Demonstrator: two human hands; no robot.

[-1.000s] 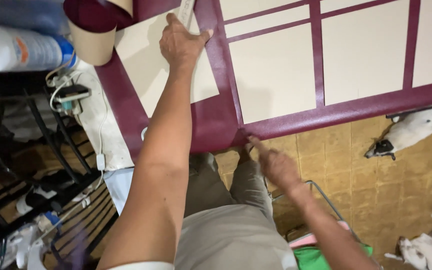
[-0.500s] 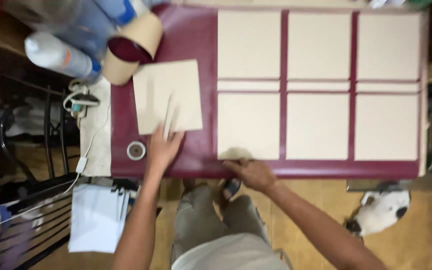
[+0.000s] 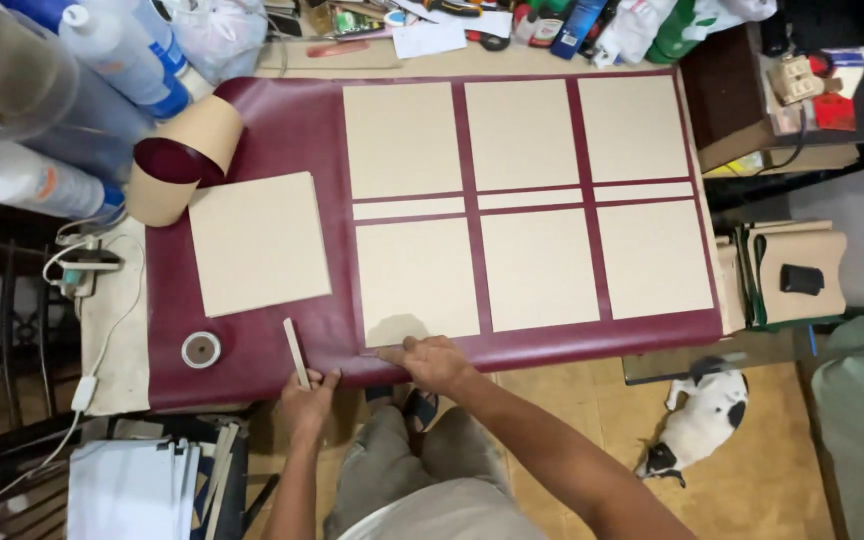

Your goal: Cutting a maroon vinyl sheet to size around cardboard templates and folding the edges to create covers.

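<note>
Cluttered worktop (image 3: 112,330) carries a maroon sheet (image 3: 292,130) with beige boards glued on. At its near edge, the left hand (image 3: 307,398) pinches a thin beige strip (image 3: 296,352), while the right hand (image 3: 432,362) lies flat, fingers spread, pressing the sheet's edge beside it. A tape roll (image 3: 201,349) sits left.

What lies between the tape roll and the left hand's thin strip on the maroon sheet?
In the head view, only bare maroon sheet lies between the tape roll and the thin strip held by the left hand.
</note>
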